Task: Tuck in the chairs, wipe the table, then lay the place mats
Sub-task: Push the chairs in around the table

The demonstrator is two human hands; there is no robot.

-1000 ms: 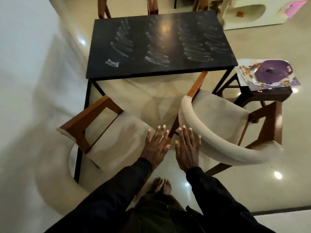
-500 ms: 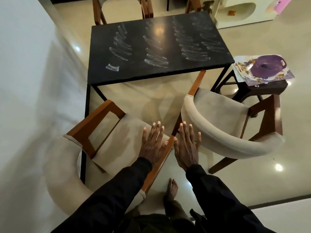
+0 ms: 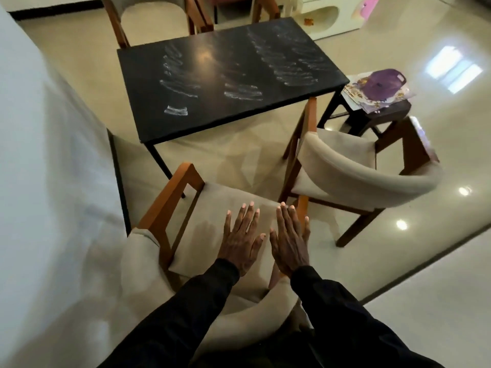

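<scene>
Head view. Both hands are stretched forward, palms down, over the near chair. The left hand lies over the beige seat, its fingers straight and slightly fanned, holding nothing. The right hand is just beside it, its fingers likewise straight and empty, over the seat's right edge and wooden side rail. Whether either palm touches the upholstery cannot be told. Beneath the forearms curves this chair's padded backrest. Beyond the fingertips, and apart from the chair's front, stands the black table; its top carries rows of whitish smears. To the right of the right fingers a second chair stands turned at an angle, clear of the table edge. Farther right, beyond the table's corner, a dark stool bears a stack of flower-printed place mats with a purple rounded object lying on top. At the table's far side, opposite the fingertips, a third chair is seen in part.
</scene>
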